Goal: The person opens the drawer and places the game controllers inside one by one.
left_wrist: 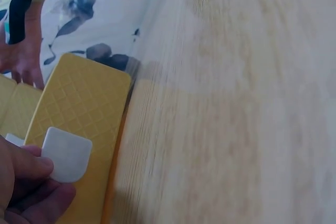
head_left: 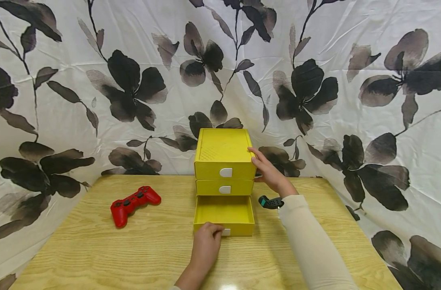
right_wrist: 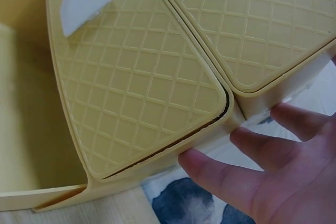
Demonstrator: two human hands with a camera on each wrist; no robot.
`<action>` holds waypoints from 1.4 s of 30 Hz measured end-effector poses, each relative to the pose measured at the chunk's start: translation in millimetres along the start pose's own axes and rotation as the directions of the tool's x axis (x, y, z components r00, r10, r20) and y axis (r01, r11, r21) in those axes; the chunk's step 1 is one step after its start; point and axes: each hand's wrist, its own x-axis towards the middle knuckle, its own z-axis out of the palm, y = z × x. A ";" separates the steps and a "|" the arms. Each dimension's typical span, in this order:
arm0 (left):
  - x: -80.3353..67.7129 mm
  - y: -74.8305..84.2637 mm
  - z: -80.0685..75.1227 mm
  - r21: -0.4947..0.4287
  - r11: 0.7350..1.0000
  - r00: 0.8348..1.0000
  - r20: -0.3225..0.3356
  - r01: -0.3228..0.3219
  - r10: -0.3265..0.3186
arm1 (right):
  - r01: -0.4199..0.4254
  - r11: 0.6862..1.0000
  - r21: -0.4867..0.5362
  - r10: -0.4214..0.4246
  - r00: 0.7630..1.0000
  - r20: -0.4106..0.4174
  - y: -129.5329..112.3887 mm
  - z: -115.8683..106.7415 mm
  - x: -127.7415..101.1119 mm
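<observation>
The yellow drawer unit (head_left: pixel 224 146) stands on the tabletop (head_left: pixel 79 249), bottom drawer (head_left: pixel 242 229) extended. The left grip (head_left: pixel 207 243) pinches that drawer's white tab (left_wrist: pixel 68 155); the right grip (head_left: pixel 272 174), unclenched, touches the unit's right side.

Yellow lattice-patterned drawers (right_wrist: pixel 142 77), white pulls (head_left: pixel 225 172), red controller (head_left: pixel 134 202), black-flowered white cloth (head_left: pixel 256 108)

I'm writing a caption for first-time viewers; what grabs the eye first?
A bright yellow, boxy plastic drawer cabinet stands near centre, its bottom drawer open, the left hand pinching that drawer's white tab handle. Next, a red game controller left of it, and the black-flowered white cloth behind.
</observation>
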 end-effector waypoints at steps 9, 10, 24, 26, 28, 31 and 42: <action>-5.4 -0.2 1.2 -0.005 1.000 1.000 -0.013 -0.006 0.006 | 0.004 1.000 -0.007 -0.004 1.000 0.001 0.4 0.3 -0.1; -5.8 -0.5 1.3 -0.005 1.000 1.000 -0.013 -0.005 0.005 | 0.006 1.000 -0.007 -0.006 1.000 0.002 0.8 0.1 0.0; -6.5 3.8 -8.0 -0.010 0.999 0.997 0.065 0.043 -0.043 | 0.011 1.000 -0.004 -0.011 1.000 0.002 0.4 1.0 -1.1; -5.7 4.6 -10.7 -0.018 0.998 0.996 0.069 0.054 -0.052 | 0.012 1.000 -0.002 -0.012 1.000 0.005 0.4 0.8 -1.2; -4.6 4.8 -13.8 -0.022 0.998 0.996 0.065 0.059 -0.057 | 0.012 1.000 -0.001 -0.012 1.000 0.006 0.3 0.7 -1.3; -2.7 3.7 -19.3 -0.015 0.999 0.997 0.055 0.052 -0.051 | 0.009 1.000 -0.003 -0.009 1.000 0.007 1.0 0.2 -0.9; 0.5 -8.5 -37.1 -0.079 0.997 1.000 -0.010 0.007 -0.008 | 0.001 1.000 -0.014 -0.001 1.000 -0.001 1.9 0.4 -1.5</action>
